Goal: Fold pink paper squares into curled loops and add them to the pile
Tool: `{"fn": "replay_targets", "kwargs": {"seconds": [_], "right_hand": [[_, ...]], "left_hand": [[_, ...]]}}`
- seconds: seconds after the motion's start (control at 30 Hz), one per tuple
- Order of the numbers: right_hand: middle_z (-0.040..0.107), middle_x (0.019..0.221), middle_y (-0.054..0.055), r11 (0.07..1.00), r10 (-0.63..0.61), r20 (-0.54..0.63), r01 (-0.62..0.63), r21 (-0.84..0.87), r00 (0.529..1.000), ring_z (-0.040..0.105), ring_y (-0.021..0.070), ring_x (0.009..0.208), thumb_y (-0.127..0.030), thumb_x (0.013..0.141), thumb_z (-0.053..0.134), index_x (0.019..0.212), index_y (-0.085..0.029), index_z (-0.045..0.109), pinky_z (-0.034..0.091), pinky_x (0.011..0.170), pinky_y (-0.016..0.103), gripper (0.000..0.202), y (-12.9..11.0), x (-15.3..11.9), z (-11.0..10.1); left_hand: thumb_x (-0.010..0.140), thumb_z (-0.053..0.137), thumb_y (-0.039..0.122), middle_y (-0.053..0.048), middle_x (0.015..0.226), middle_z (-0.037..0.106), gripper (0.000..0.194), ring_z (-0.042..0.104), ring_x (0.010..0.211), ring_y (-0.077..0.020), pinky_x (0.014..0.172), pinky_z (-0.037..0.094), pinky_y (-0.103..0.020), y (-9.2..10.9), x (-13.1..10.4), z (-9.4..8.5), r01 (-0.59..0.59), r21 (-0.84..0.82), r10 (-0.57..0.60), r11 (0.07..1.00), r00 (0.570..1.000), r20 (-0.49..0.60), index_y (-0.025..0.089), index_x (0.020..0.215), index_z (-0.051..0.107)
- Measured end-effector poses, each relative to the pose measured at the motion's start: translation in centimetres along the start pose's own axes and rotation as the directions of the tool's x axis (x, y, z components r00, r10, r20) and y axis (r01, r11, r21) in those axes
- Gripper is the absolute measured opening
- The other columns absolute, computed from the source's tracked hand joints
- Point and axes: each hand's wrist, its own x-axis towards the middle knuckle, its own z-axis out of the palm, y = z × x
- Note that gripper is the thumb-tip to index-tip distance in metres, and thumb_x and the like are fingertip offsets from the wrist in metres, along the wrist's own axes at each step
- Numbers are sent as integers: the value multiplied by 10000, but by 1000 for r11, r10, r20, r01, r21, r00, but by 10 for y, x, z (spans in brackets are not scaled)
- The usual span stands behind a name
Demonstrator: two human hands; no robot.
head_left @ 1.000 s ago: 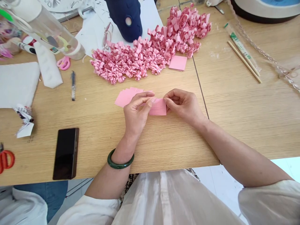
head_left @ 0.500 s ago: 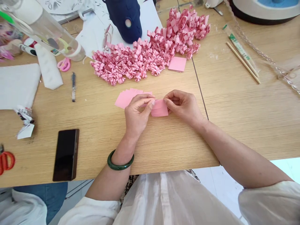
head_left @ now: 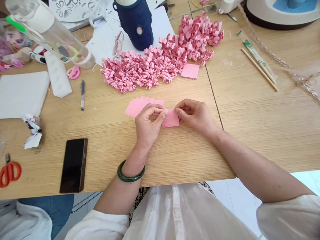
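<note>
Between my two hands is a small stack of pink paper slips (head_left: 171, 120), its lower part showing fine parallel lines. My left hand (head_left: 149, 123) pinches its upper left corner between thumb and fingers. At the upper right edge, my right hand (head_left: 193, 115) grips the same paper with thumb and forefinger, the other fingers curled. Behind my left hand lie fanned pink paper pieces (head_left: 136, 106), partly covered by it. Farther back sits a long heap of curled pink paper strips (head_left: 150, 65), with a square pink paper pad (head_left: 190, 71) at its right end.
A dark phone (head_left: 73, 165) and red scissors (head_left: 10, 171) lie at the front left. A pen (head_left: 82, 95), pink scissors (head_left: 73, 72), a clear bottle (head_left: 67, 40) and a navy bottle (head_left: 136, 25) stand or lie behind. Wooden sticks (head_left: 260, 70) lie at right.
The view has shifted slightly, so everything sits a little lower and, on the left, farther right. Both hands keep their pinch on the pink paper.
</note>
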Motion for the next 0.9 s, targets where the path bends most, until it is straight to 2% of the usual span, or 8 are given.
{"fn": "replay_targets", "kwargs": {"seconds": [0.2, 0.37, 0.5, 0.6, 0.67, 0.8, 0.9], "right_hand": [[691, 753, 20, 1000, -1, 33, 2, -11, 999, 628, 119, 644, -232, 833, 658, 819, -159, 664, 534, 598, 250, 75, -3, 0, 1], [671, 728, 8, 1000, -26, 33, 26, -17, 999, 602, 106, 633, -209, 832, 643, 790, -153, 660, 501, 590, 241, 72, -2, 1, 2], [660, 719, 5, 1000, -19, 3, 19, 8, 1000, 596, 109, 621, -209, 834, 630, 774, -160, 643, 504, 582, 249, 78, -1, 2, 2], [665, 722, 11, 1000, -12, -22, 12, 9, 1000, 605, 122, 644, -222, 833, 632, 775, -167, 640, 515, 589, 254, 80, -1, 2, 2], [667, 723, 13, 1000, -16, -29, 16, 2, 999, 604, 125, 651, -231, 833, 634, 782, -169, 642, 517, 589, 255, 82, 0, 1, 2], [659, 714, 11, 1000, -22, -24, 23, 6, 999, 593, 120, 642, -246, 836, 633, 790, -164, 643, 510, 584, 253, 95, -1, 1, 2], [658, 715, 11, 1000, -21, -19, 21, 8, 1000, 589, 119, 643, -258, 837, 637, 789, -165, 641, 508, 586, 251, 105, 0, 1, 2]], "left_hand": [[808, 786, 239, 12, 801, 689, 162, 650, 802, -116, 773, 512, -245, -1, -1, 1, -7, -28, 7, 1000, 1000, -8, 199, 692, 681], [796, 804, 312, -4, 845, 712, 190, 670, 856, -144, 812, 536, -276, -2, -1, 2, 41, -70, -40, 997, 999, 22, 202, 697, 684], [918, 664, 438, -53, 1014, 748, 245, 685, 1029, -189, 943, 539, -341, 3, -1, 2, 86, -105, -83, 991, 996, 33, 218, 871, 759], [989, 548, 448, -49, 1033, 748, 313, 674, 1063, -187, 989, 524, -356, 9, -2, 0, 25, -17, -26, 1000, 998, -57, 237, 964, 778], [981, 571, 429, -35, 1041, 745, 278, 662, 1079, -183, 1020, 508, -363, 11, -3, 0, -35, 61, 40, 998, 996, -83, 251, 962, 785], [882, 728, 363, -24, 1085, 742, 140, 650, 1107, -196, 1062, 485, -390, 9, -3, -1, -94, 123, 94, 988, 996, 5, 271, 967, 791], [867, 746, 286, -17, 1036, 751, 91, 658, 1072, -186, 1040, 490, -378, 7, -3, 0, -112, 123, 110, 986, 994, 24, 272, 942, 795]]}}
